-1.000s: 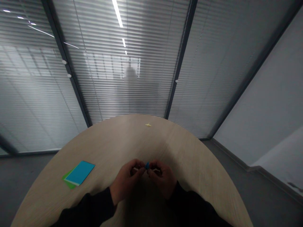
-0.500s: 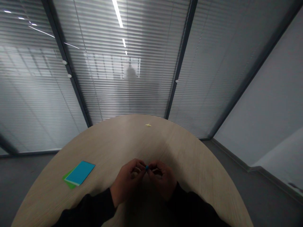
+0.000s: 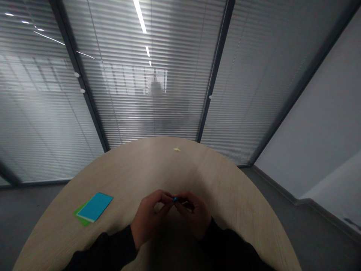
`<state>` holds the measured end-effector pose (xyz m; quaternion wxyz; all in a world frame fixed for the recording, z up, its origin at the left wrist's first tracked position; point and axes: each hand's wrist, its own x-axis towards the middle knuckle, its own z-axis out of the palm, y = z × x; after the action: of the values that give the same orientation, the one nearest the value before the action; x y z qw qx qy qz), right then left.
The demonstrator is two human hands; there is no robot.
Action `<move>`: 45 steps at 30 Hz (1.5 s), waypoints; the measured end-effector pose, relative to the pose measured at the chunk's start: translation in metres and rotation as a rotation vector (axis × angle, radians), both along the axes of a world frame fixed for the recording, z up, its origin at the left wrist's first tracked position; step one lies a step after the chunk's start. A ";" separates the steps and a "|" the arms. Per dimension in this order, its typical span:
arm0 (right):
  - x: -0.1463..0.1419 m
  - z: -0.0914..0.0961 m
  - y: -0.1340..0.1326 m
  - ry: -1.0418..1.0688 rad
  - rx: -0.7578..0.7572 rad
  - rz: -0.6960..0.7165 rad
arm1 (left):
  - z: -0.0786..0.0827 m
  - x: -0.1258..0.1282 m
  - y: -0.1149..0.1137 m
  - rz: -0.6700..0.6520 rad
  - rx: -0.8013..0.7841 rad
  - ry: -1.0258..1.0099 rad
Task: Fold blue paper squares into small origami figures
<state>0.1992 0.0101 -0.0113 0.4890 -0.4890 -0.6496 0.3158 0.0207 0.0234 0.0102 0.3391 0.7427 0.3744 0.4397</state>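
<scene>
Between left hand (image 3: 150, 222), right hand (image 3: 196, 220): one blue piece (image 3: 175, 199).

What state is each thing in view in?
small blue piece, held between both hands, partly hidden by fingers
left hand, pinching the piece with its fingertips
right hand, pinching the piece from the other side
blue paper, lying flat on the green paper
green paper, lying flat on the table, mostly covered
small yellow shape, lying on the far side of the table, apart from the hands
blinds, lowered behind the glass
</scene>
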 end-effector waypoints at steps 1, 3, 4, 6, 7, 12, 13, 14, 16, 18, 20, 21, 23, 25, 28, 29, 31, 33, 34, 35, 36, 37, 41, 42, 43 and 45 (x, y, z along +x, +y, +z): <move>0.000 0.000 0.000 -0.002 -0.004 -0.007 | 0.000 0.000 0.000 0.001 0.000 0.001; 0.000 0.000 0.000 -0.002 -0.019 -0.010 | 0.000 0.000 0.001 0.006 -0.003 0.001; 0.000 -0.001 0.000 0.003 -0.032 -0.011 | -0.001 0.000 0.001 0.009 -0.004 0.001; 0.000 0.000 0.000 0.021 -0.060 -0.016 | 0.000 0.000 0.002 0.010 -0.003 0.002; 0.000 0.000 0.000 0.031 -0.068 -0.015 | 0.000 0.000 0.002 0.008 -0.003 0.002; 0.000 0.003 -0.001 0.075 -0.053 0.020 | 0.002 0.001 0.000 -0.016 -0.030 -0.020; 0.000 0.003 0.000 0.084 -0.056 0.030 | 0.002 0.001 0.000 -0.020 -0.031 -0.025; -0.001 0.003 0.000 0.091 -0.060 0.036 | 0.002 0.001 -0.001 -0.022 -0.029 -0.026; 0.000 0.001 0.001 0.100 -0.062 0.035 | 0.002 0.001 0.000 -0.016 -0.019 -0.026; -0.001 0.000 0.001 0.103 -0.055 0.022 | 0.002 0.002 0.000 -0.009 -0.012 -0.026; -0.001 -0.001 0.001 0.102 -0.051 0.014 | 0.002 0.003 0.001 -0.010 -0.024 -0.035; -0.001 -0.001 0.001 0.101 -0.054 0.014 | 0.003 0.003 0.001 -0.015 -0.040 -0.043; -0.002 0.001 0.000 0.102 -0.062 0.007 | 0.003 0.004 0.002 -0.029 -0.094 -0.065; -0.002 0.002 0.000 0.106 -0.084 0.012 | 0.001 0.004 0.003 -0.037 -0.166 -0.087; -0.002 0.003 0.001 0.125 -0.132 0.020 | -0.003 0.005 0.004 -0.040 -0.248 -0.145; -0.002 0.003 0.001 0.133 -0.150 0.024 | -0.004 0.005 0.005 -0.051 -0.265 -0.174; -0.002 0.003 0.002 0.144 -0.181 0.033 | -0.007 0.005 0.006 -0.084 -0.299 -0.221; -0.001 0.002 0.002 0.145 -0.204 0.049 | -0.007 0.005 0.006 -0.112 -0.334 -0.240; -0.001 0.002 0.002 0.147 -0.213 0.054 | -0.007 0.005 0.006 -0.120 -0.351 -0.242; 0.000 0.002 0.002 0.150 -0.222 0.058 | -0.006 0.005 0.007 -0.127 -0.369 -0.245; 0.000 0.003 0.002 0.153 -0.228 0.056 | -0.004 0.005 0.007 -0.131 -0.384 -0.253; 0.000 0.003 0.002 0.153 -0.231 0.053 | -0.003 0.005 0.007 -0.136 -0.399 -0.259; 0.000 0.006 0.001 0.135 -0.222 0.038 | 0.001 0.005 0.007 -0.150 -0.437 -0.228; 0.000 0.006 0.001 0.130 -0.220 0.040 | 0.001 0.005 0.007 -0.146 -0.438 -0.209; 0.000 0.006 0.001 0.125 -0.219 0.046 | 0.002 0.005 0.007 -0.141 -0.437 -0.191; -0.001 0.005 0.001 0.112 -0.216 0.038 | 0.002 0.004 0.007 -0.119 -0.424 -0.169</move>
<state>0.1984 0.0107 -0.0064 0.4627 -0.5081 -0.5927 0.4200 0.0249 0.0304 0.0124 0.5432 0.6360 0.3842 0.3910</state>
